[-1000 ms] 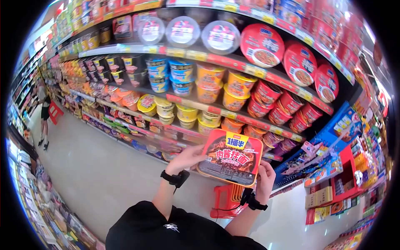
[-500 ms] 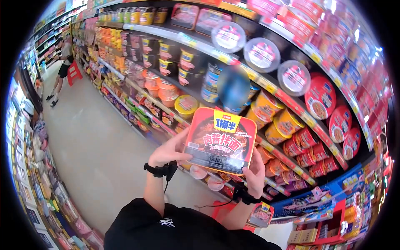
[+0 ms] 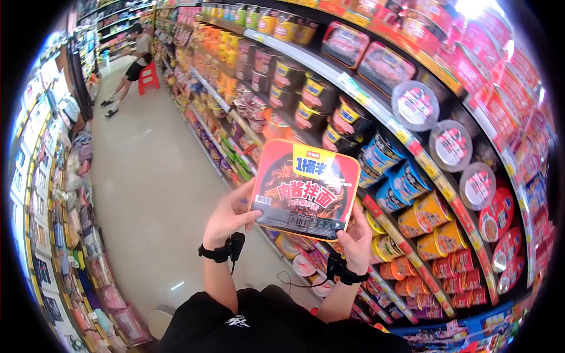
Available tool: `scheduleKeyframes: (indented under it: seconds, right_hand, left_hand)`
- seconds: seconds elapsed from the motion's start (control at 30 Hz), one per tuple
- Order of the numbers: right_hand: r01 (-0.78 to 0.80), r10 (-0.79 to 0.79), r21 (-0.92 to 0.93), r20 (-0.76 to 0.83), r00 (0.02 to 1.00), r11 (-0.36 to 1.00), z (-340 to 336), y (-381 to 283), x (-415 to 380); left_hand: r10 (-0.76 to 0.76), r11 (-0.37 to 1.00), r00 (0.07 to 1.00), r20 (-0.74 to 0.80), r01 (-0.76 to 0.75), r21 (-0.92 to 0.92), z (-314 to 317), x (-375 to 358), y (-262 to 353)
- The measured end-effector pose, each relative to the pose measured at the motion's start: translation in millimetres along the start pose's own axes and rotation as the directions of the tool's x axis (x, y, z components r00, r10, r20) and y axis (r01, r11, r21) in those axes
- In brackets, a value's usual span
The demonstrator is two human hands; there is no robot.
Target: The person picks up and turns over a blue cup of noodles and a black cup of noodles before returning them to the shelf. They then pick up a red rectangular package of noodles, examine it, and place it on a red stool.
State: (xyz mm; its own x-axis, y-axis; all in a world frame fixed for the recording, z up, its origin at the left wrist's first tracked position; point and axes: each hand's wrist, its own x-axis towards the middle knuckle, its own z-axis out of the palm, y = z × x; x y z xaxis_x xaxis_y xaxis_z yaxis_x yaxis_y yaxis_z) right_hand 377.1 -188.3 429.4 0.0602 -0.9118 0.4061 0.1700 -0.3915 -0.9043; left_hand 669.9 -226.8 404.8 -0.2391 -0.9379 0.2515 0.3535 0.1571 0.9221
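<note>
A red and black box of instant noodles with a yellow label faces me in the middle of the head view. My left hand grips its left side, thumb on the front. On the lower right edge, my right hand holds it with the thumb near the corner. Both wrists wear black bands with a cable. Beyond the box stand black noodle cups and blue noodle tubs on the shelf. Two similar flat noodle boxes sit on a higher shelf.
Shelves of yellow noodle tubs and clear-lidded bowls run along my right. A person sits on a red stool down the aisle floor. Packed goods line the left side.
My view has turned left, so the shelves and the seated person appear further right. Both hands still hold the noodle box, which sits slightly further left and higher in view.
</note>
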Motion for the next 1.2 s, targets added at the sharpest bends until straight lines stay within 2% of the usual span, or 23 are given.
scheduleKeyframes:
  seconds: [0.13,0.3,0.37,0.6,0.77,0.83,0.93,1.03,1.07,1.2]
  right_hand:
    - [0.013,-0.016,0.102,0.029,0.999,0.995,15.0,31.1,32.3]
    - [-0.026,0.007,0.198,0.097,0.995,0.98,19.6,64.2,74.6]
    - [0.014,-0.037,0.236,0.093,0.995,0.972,15.4,73.1,95.3]
    - [0.13,-0.166,0.372,0.068,0.984,0.919,-8.0,82.1,171.8]
    - [0.219,-0.231,0.295,0.007,0.973,0.93,-32.8,89.3,203.3]
    - [0.292,-0.291,0.295,-0.05,0.956,0.91,-37.5,98.6,207.5]
    - [0.308,-0.292,0.213,-0.105,0.951,0.927,-40.1,100.8,216.8]
    - [0.363,-0.34,0.189,-0.147,0.929,0.912,-29.3,100.4,229.8]
    - [0.358,-0.325,0.185,-0.188,0.927,0.915,-21.3,99.7,235.7]
    - [0.407,-0.388,0.032,-0.242,0.889,0.913,4.1,111.6,254.9]
  left_hand:
    - [0.025,0.999,0.99,-0.142,-0.018,0.046,-21.2,5.9,-3.0]
    - [0.021,0.996,0.974,-0.225,0.0,0.094,-42.4,31.2,-1.8]
    - [0.033,0.992,0.97,-0.242,-0.003,0.123,-43.6,52.9,2.0]
    - [0.131,0.977,0.987,-0.097,-0.112,0.181,-46.4,159.6,21.4]
    - [0.143,0.971,0.989,-0.03,-0.135,0.199,-36.7,228.5,18.8]
    - [0.117,0.972,0.993,0.016,-0.117,0.203,-37.4,249.5,11.6]
    - [0.074,0.979,0.996,0.053,-0.083,0.186,-45.6,275.1,4.2]
    - [0.044,0.984,0.995,0.085,-0.058,0.169,-65.9,290.5,2.7]
    - [0.012,0.974,0.992,0.127,-0.041,0.224,-77.4,296.6,5.9]
    - [0.067,0.986,0.972,0.226,-0.099,0.131,-99.9,327.5,26.8]
